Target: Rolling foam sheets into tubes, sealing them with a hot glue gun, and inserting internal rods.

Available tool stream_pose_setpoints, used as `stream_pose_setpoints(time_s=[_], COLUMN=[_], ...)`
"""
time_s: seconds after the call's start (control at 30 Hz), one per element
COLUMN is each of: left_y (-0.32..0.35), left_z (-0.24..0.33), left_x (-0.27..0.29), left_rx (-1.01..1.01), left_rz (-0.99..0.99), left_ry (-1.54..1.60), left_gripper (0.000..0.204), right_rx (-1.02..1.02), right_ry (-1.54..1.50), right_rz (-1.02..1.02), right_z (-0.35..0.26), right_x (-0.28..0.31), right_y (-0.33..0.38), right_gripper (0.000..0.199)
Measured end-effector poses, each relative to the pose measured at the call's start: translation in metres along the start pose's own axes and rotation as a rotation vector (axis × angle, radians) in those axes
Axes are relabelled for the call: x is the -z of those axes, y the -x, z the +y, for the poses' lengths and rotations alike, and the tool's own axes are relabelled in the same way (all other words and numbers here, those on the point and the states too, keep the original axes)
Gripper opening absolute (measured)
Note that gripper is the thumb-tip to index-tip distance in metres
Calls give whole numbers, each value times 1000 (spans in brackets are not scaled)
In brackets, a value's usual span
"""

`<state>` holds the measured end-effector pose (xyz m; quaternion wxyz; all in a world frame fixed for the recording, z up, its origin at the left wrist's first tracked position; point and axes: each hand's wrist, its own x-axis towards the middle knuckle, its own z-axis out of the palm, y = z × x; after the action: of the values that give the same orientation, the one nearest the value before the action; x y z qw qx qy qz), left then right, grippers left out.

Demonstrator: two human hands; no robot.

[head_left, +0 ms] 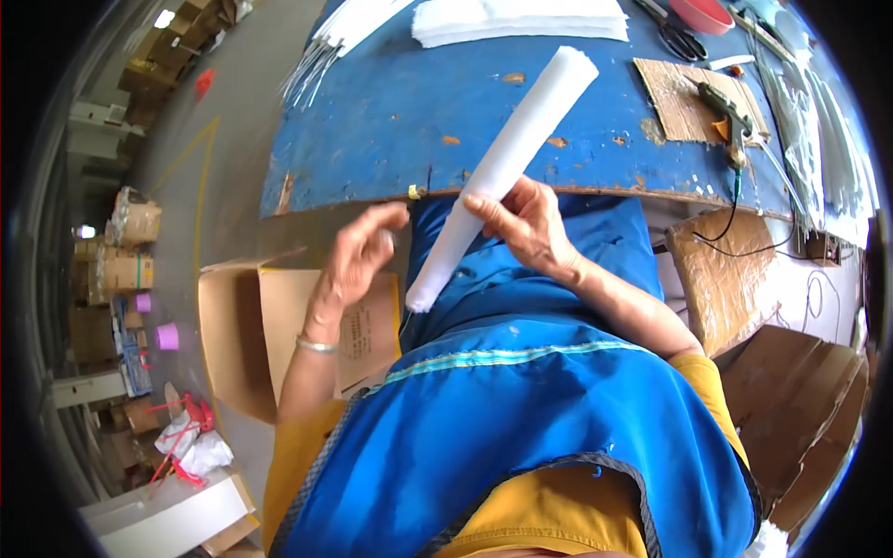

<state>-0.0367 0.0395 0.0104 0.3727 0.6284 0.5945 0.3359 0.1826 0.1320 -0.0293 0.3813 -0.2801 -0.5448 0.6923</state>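
A long white roll [507,158] of soft, foam-like sheet slants over my lap, its wider end up over the blue table. My right hand [530,223] grips it near the middle, thumb on top and fingers behind. From the roll's narrow lower end a thin dark strand seems to hang. To the left of the roll, apart from it, my left hand [363,256] is raised with loosely bent fingers and nothing visible in it. A blue apron [530,400] covers my lap.
The worn blue table [372,149] carries stacked white sheets [521,20], white-coated wires [321,56], black scissors [679,37], a pink bowl [704,14] and a glue gun [726,112] on cardboard [665,88]. An open carton [233,344] stands at left; a wrapped box [726,279] lies at right.
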Motion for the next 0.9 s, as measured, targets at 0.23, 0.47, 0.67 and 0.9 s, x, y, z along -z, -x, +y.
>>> stream_pose_setpoints(time_s=[0.23,0.47,0.67,0.9], left_y=[-82,-63,-14,-1], left_z=[81,85,60,58], left_x=[-36,-47,-45,-49], left_rx=[-294,-233,-233,-291], left_rz=[-73,-198,-203,-230], left_ry=[181,447,554,526], left_gripper=[57,23,42,45], right_rx=[265,327,213,415], right_ry=[251,669,424,291], right_rz=[-59,-411,-272,-143], right_z=[6,-14,-32,-53], right_x=[-22,9,26,29], right_y=[10,25,38,53], right_gripper=[24,30,14,9])
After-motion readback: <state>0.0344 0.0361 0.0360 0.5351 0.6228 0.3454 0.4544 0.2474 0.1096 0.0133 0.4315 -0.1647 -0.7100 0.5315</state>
